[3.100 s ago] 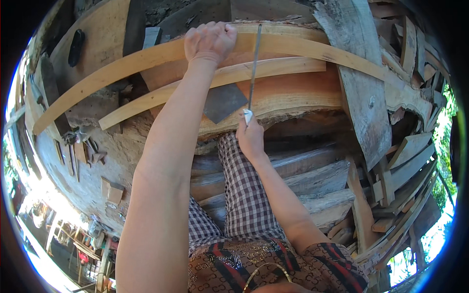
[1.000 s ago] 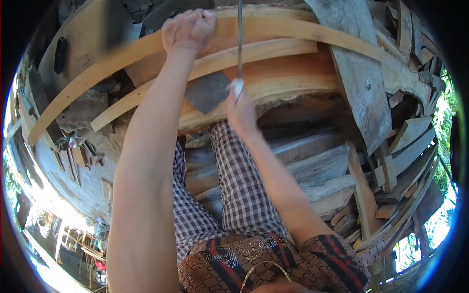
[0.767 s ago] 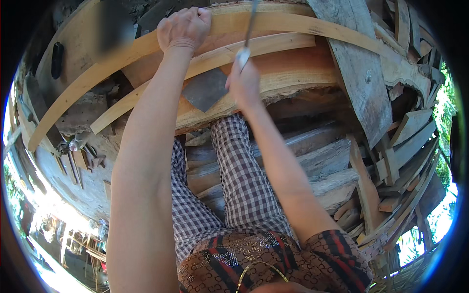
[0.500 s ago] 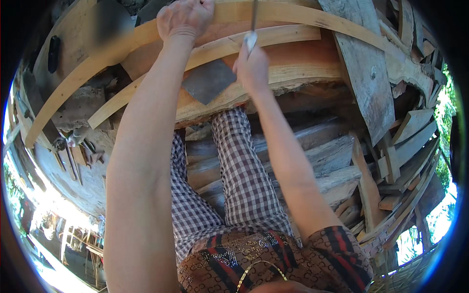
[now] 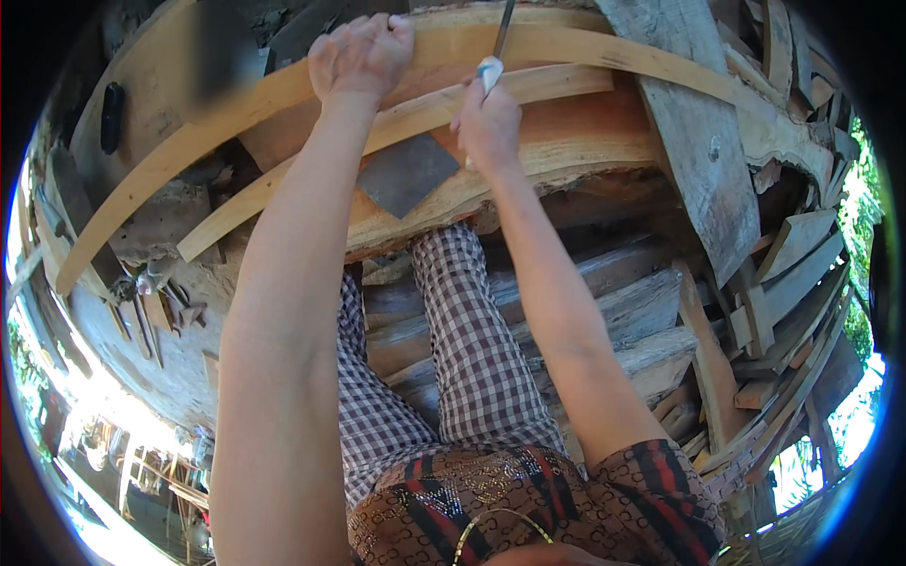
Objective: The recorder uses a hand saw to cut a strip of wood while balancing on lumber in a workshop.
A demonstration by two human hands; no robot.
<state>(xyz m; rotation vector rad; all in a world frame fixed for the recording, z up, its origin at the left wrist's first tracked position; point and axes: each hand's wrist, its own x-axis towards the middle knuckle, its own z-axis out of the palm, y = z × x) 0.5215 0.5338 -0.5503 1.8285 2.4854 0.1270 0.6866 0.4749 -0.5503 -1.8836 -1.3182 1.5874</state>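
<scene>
My left hand (image 5: 361, 58) is closed over a long, pale, curved wooden strip (image 5: 193, 141), its fingers curled at the far edge and their tips hidden. In my right hand (image 5: 491, 130) is a tool with a white handle (image 5: 490, 74) and a thin dark metal shaft (image 5: 506, 26). The shaft crosses the long strip and runs out of the top of the view, so its tip is hidden. Between me and the long strip lies a shorter wooden strip (image 5: 540, 85), on a thick rough-edged plank (image 5: 576, 151). A dark grey square sheet (image 5: 408, 174) sits on that plank near my right hand.
A weathered grey board (image 5: 703, 141) slants across the right side. Stacked timber (image 5: 613, 311) lies beside my legs, with wood scraps (image 5: 793, 245) piled at far right. A black object (image 5: 112, 118) rests at upper left; several slim tools (image 5: 142, 321) lie below it.
The wood and my left hand sit slightly lower in the picture. My right hand, blurred before, shows sharply now, and the tool's shaft leans more to the right.
</scene>
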